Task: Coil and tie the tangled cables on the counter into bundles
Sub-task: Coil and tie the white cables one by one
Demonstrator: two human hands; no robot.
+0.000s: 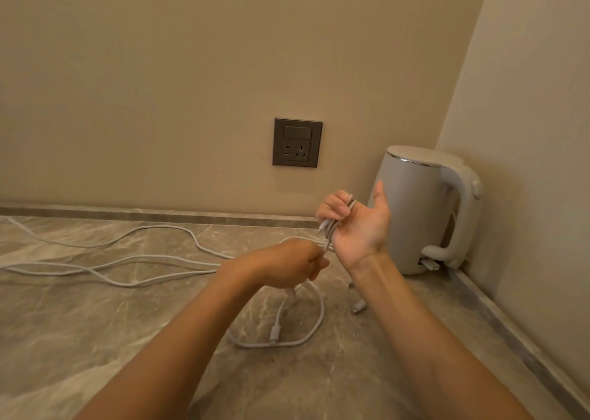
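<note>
Grasping several turns of white cable (329, 229) in the right grip (359, 224), centre right of the frame: palm toward the camera, thumb straight up, fingers curled over the turns, a short plug end poking out to the left below the fingers. Pinching a strand of the same cable with the left grip (287, 264), just lower left of the right wrist, back of the hand to the camera, fingers curled in. Both raised above the bench (95, 349), grey and marble-patterned.

Dropping from under the left grip, a loop (322, 314) lying on the bench, with a white connector (275, 333) against its bottom edge. Just right of the loop, below the right forearm, a second connector (358, 306).

Spread across the left half of the frame, loose strands (127, 285) in long crossing curves, flat on the bench, running off the left edge.

At the right, in the corner, a pale kettle (418, 215), handle to the right, just behind the right grip. On the beige wall (159, 84), above centre, a dark socket plate (297, 142).
</note>
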